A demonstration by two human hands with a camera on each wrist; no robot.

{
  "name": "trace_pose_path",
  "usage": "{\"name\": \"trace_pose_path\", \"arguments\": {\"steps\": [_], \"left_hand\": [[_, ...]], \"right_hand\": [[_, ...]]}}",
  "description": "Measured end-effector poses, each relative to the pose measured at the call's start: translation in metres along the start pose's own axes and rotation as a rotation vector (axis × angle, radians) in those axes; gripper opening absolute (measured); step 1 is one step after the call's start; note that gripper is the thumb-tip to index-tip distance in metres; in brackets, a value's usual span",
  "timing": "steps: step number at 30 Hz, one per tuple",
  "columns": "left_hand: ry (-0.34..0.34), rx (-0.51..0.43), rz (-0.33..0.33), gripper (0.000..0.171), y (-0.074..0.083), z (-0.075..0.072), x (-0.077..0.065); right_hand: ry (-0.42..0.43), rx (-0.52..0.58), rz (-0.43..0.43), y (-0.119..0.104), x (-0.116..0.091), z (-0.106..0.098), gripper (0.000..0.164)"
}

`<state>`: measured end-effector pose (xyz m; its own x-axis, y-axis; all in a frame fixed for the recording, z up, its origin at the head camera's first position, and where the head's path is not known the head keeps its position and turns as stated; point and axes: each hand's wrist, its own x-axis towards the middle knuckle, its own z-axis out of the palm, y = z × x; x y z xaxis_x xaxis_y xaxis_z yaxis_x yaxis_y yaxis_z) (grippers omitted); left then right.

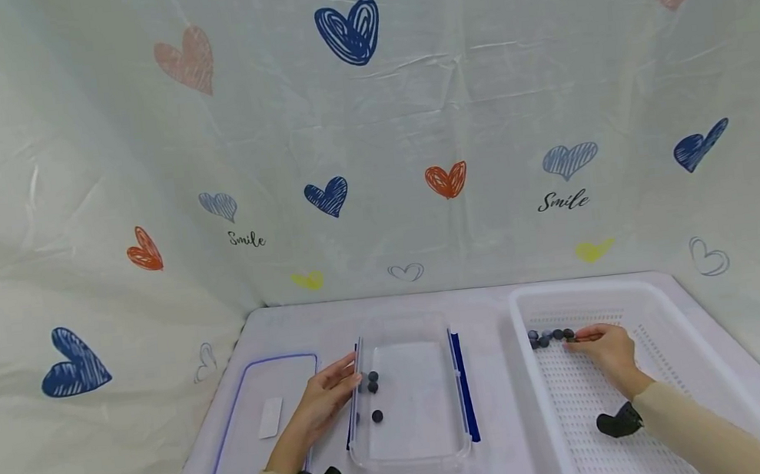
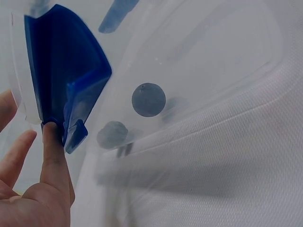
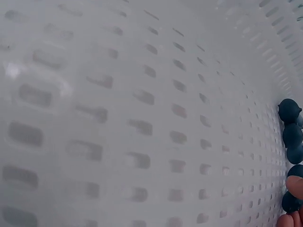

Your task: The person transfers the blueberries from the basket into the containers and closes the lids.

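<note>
A clear plastic box (image 1: 417,457) with blue side latches stands at the middle of the table, several blueberries (image 1: 377,416) inside near its left wall. My left hand (image 1: 321,405) rests against that wall with its fingers extended. In the left wrist view one fingertip touches the hanging blue latch (image 2: 66,61). My right hand (image 1: 608,356) reaches into a white perforated basket (image 1: 534,383). Its thumb and fingers pinch a blueberry (image 3: 289,202) at the end of a cluster of blueberries (image 1: 545,338) by the basket's left wall. The fingers partly hide the pinched one.
To the left lies a clear lid (image 1: 237,437) with a blue seal and a white label (image 1: 270,418). A heart-patterned curtain (image 1: 369,130) hangs behind the white table (image 1: 492,380). The basket's raised rim surrounds the right hand's work area.
</note>
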<state>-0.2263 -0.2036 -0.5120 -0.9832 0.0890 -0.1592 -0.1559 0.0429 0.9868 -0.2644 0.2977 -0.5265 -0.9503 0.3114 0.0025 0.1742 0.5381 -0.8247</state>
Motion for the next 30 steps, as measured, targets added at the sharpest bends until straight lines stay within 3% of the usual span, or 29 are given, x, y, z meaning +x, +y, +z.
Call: {"name": "trace_pose_path", "arguments": {"steps": [6,16,25,30], "left_hand": [[0.004,-0.008,-0.003,0.054,0.0,0.001,-0.001],[0.0,-0.014,0.0,0.054,-0.002,0.003,0.0],[0.005,-0.006,0.001,0.053,-0.002,0.001,0.001],[0.005,-0.014,0.004,0.055,-0.002,0.001,0.002]], "right_hand": [[0.009,-0.042,-0.05,0.001,0.0,0.001,0.032],[0.004,-0.064,-0.063,0.004,0.0,-0.002,0.028],[-0.019,-0.044,-0.044,-0.002,0.003,-0.007,0.029],[-0.018,0.005,-0.085,-0.009,0.006,-0.011,0.032]]}}
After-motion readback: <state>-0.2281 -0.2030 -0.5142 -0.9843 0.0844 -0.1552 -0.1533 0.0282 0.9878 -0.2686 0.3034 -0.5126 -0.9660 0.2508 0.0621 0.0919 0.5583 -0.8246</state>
